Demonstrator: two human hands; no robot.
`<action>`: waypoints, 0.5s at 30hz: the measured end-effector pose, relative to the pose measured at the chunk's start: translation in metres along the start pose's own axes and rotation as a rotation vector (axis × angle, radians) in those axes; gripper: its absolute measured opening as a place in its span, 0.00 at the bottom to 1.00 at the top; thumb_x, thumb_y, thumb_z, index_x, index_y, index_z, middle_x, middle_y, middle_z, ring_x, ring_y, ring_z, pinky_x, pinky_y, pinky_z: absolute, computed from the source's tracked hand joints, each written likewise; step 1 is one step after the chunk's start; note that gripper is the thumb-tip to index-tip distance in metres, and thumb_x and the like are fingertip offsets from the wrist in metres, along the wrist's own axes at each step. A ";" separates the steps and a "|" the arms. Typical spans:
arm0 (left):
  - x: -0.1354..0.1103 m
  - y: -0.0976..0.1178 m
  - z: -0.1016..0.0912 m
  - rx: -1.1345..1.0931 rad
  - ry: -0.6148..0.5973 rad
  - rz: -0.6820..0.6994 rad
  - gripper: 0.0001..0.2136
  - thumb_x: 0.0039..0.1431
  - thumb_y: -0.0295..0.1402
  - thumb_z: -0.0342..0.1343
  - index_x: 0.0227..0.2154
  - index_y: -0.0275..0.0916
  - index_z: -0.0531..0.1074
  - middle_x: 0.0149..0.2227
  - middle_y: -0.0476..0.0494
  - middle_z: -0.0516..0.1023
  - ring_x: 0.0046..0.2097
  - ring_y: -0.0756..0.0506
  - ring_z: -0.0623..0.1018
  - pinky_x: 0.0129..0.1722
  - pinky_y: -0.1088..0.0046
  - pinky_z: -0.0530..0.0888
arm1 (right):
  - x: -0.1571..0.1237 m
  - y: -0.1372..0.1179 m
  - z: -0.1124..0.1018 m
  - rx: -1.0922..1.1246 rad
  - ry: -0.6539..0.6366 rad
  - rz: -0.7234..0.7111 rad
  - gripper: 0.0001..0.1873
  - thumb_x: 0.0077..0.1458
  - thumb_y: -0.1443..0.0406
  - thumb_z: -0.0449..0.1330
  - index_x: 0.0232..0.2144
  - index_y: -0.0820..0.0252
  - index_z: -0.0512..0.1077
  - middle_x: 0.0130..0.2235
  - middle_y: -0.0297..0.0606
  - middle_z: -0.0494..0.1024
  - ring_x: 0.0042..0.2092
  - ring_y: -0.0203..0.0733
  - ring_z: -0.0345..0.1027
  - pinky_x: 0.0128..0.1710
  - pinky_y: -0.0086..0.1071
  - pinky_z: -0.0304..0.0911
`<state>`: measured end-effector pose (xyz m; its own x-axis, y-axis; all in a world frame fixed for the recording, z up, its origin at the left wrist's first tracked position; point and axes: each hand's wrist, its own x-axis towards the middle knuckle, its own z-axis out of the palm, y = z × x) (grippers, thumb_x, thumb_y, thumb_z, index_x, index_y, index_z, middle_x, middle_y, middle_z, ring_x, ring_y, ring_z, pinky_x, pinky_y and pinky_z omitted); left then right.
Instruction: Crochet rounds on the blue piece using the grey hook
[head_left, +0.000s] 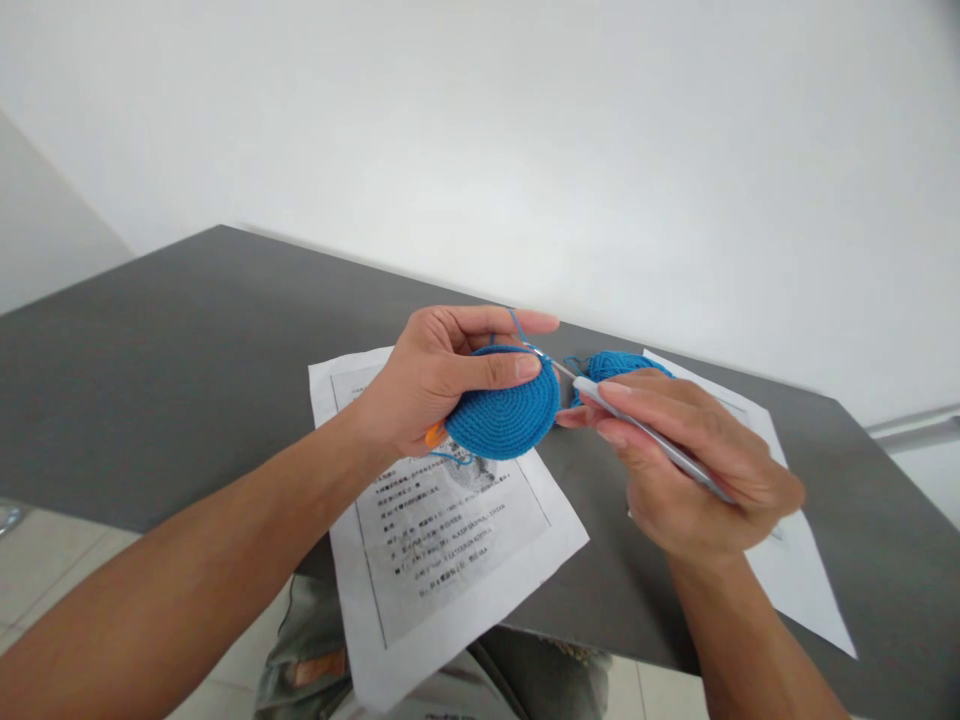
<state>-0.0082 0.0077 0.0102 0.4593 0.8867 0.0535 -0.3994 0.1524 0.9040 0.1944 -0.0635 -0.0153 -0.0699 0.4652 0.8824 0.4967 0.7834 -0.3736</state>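
Note:
My left hand [457,365] pinches a round blue crochet piece [506,410] by its upper edge, thumb on the front and index finger stretched out above. A strand of blue yarn [517,325] runs over that index finger. Between the thumb and fingers of my right hand [697,460] is a crochet hook [660,440] with a grey handle, its metal tip meeting the top right edge of the piece. Something small and orange [436,434] shows below my left palm; its kind is unclear. A blue yarn tail [454,457] hangs under the piece.
Behind my right hand lies a ball of blue yarn [626,364], partly hidden. One printed sheet [450,560] is under my hands and overhangs the front edge of the dark grey table [225,370]. Another sheet [802,580] lies at the right. A white wall [480,150] stands behind.

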 end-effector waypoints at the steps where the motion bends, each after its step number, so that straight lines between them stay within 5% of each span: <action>1: 0.000 0.000 -0.001 0.012 0.000 0.002 0.13 0.48 0.26 0.75 0.39 0.40 0.89 0.31 0.43 0.87 0.30 0.45 0.83 0.32 0.70 0.81 | 0.000 0.000 -0.002 -0.008 -0.008 -0.009 0.24 0.60 0.73 0.71 0.54 0.44 0.83 0.41 0.36 0.89 0.40 0.49 0.84 0.38 0.46 0.81; 15: 0.005 0.006 -0.011 0.176 -0.049 0.011 0.10 0.48 0.26 0.74 0.35 0.40 0.90 0.27 0.45 0.85 0.27 0.48 0.80 0.27 0.75 0.78 | 0.009 0.003 -0.023 -0.073 -0.176 -0.124 0.28 0.59 0.73 0.70 0.57 0.42 0.81 0.41 0.36 0.90 0.37 0.51 0.85 0.34 0.47 0.80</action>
<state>-0.0167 0.0175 0.0110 0.4953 0.8650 0.0803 -0.2616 0.0603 0.9633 0.2149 -0.0661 -0.0021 -0.2805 0.4370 0.8546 0.5357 0.8100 -0.2384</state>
